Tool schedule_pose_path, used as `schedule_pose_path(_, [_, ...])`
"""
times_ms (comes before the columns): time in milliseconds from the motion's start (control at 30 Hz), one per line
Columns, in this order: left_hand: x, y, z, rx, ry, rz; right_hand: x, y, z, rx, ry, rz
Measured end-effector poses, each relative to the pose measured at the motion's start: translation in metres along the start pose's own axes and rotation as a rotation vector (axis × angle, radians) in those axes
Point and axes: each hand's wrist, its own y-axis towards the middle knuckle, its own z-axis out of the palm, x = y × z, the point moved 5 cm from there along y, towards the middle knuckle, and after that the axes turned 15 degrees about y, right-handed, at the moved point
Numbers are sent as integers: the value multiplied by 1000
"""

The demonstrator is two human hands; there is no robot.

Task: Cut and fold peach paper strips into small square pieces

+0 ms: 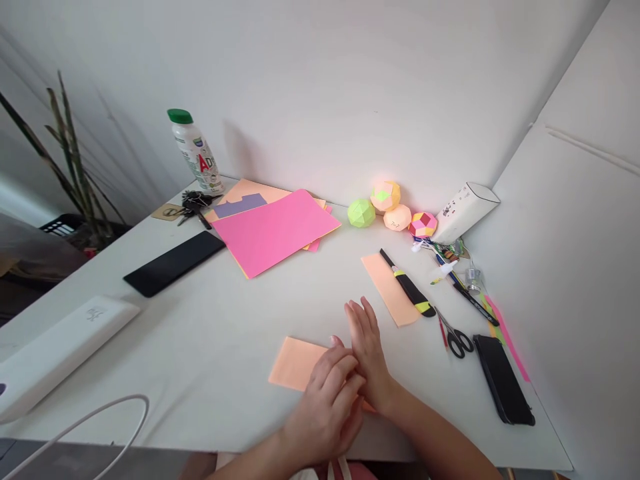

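Both hands meet above a peach paper piece lying near the table's front edge. My left hand has its fingers curled against the palm side of my right hand; whatever they might hold is hidden. My right hand is open, its fingers stretched upward and away from me, with nothing visible in them. The hands cover the middle of the paper, and a bit of orange shows below them. Just beyond my right hand, a black and yellow utility knife rests across a second peach strip.
Scissors, a red pencil and a black pouch lie at right. Paper balls and a white box stand along the wall. Pink sheets, a black slab, a bottle and a white device occupy the left.
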Motion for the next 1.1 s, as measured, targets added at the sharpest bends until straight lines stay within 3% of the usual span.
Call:
schedule_pose_path(133, [-10,0,1,22,-104,178,-1,-3,5,46,6,3])
schedule_pose_path(267, [-1,2,-2,2,-109,45,-1,-5,6,63,20,-8])
schedule_pose_path(367, [10,-2,-6,51,-154,13,0,-4,2,66,7,-42])
schedule_pose_path(433, [24,-10,-9,81,-45,-44,3,-4,2,98,17,-89])
schedule_pose_path(500, [45,-24,-15,84,205,-180,8,-6,6,164,27,-167])
schedule_pose_path(633, [72,-48,-23,107,455,-225,16,-15,23,308,-11,-305])
schedule_pose_path(833, [81,-55,-25,198,536,-181,16,-18,36,440,-124,-339])
schedule_pose_path(1100, [78,-57,-18,284,711,-53,22,8,54,618,-250,-297])
